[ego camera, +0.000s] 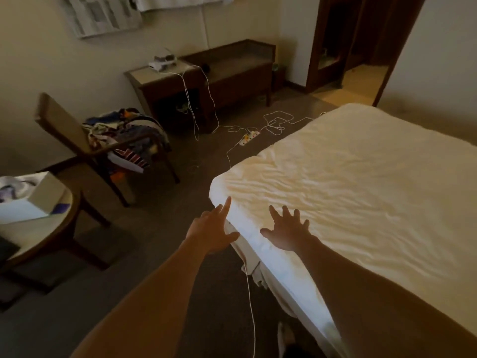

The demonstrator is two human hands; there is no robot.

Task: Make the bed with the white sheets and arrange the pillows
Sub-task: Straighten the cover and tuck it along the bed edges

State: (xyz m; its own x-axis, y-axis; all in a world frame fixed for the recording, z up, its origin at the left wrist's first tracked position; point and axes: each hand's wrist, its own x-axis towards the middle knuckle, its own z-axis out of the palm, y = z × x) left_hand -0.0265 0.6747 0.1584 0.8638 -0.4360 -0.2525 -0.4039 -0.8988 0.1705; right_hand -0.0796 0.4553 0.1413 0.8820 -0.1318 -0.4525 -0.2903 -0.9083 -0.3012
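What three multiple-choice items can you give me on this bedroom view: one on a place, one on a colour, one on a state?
1. Where is the clothes pile?
A. on the floor
B. on the chair
C. on the round table

2. What colour is the sheet?
A. blue
B. red
C. white

3. How is the right hand?
A. flat on the sheet, fingers spread
B. curled into a fist
C. gripping a cable

Answers:
1 B: the heap fills the chair's seat between its arms.
2 C: the wrinkled sheet reads white across the whole top.
3 A: the palm lies on the sheet near the corner, with all fingers straight and apart.
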